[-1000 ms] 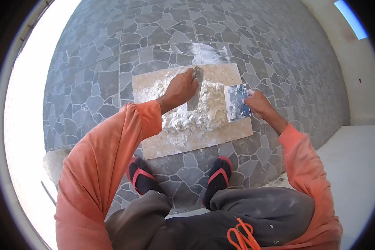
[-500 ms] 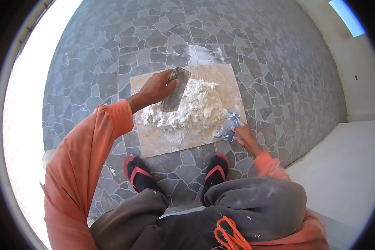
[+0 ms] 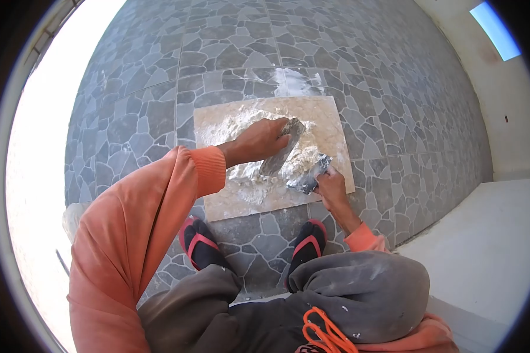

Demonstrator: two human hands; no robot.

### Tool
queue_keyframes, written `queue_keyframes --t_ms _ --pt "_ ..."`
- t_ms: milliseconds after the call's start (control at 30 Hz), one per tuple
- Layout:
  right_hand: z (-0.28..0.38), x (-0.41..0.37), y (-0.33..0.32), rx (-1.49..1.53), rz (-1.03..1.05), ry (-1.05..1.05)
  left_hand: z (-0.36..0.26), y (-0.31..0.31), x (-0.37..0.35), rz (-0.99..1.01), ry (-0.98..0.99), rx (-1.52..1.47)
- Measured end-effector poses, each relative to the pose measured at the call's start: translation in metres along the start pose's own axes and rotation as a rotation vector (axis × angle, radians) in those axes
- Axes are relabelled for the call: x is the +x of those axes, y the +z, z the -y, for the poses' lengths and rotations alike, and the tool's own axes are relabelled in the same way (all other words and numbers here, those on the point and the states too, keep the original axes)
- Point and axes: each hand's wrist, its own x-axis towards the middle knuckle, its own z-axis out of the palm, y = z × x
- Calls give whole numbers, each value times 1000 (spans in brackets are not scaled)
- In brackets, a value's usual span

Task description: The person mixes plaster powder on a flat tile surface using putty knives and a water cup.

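Note:
A square beige board (image 3: 218, 209) lies on the floor with a spread heap of white powdery paste (image 3: 241, 173) on it. My left hand (image 3: 262, 140) is closed round the upper end of a grey trowel (image 3: 280, 156), whose flat blade slants down into the paste. To the right, my right hand (image 3: 331, 183) grips a smeared putty knife (image 3: 307, 179) at the heap's lower right side. The two blades are close together, with some paste between them.
Grey stone-patterned tiles (image 3: 218, 53) surround the board, with a white smear (image 3: 297, 82) beyond its far edge. My feet in red-strapped sandals (image 3: 200, 241) are just below the board. A pale wall (image 3: 471, 235) stands at the right.
My left hand and the trowel have moved right and slightly down through the paste. My right hand with the putty knife has shifted a little left, and the paste between them is more gathered.

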Motion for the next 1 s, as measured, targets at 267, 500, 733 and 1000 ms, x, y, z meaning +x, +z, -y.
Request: queue_keyframes --t_ms 267,500,733,1000 --pt "38 -8 33 -242 78 -104 -13 46 7 14 0 25" --pt "50 -15 22 -257 88 -109 9 35 5 19 -101 129" --pt "-38 -6 -68 -133 -110 98 27 -27 -6 11 -163 112" --pt "-74 -7 -6 16 -99 145 37 -63 -14 -95 -80 135"
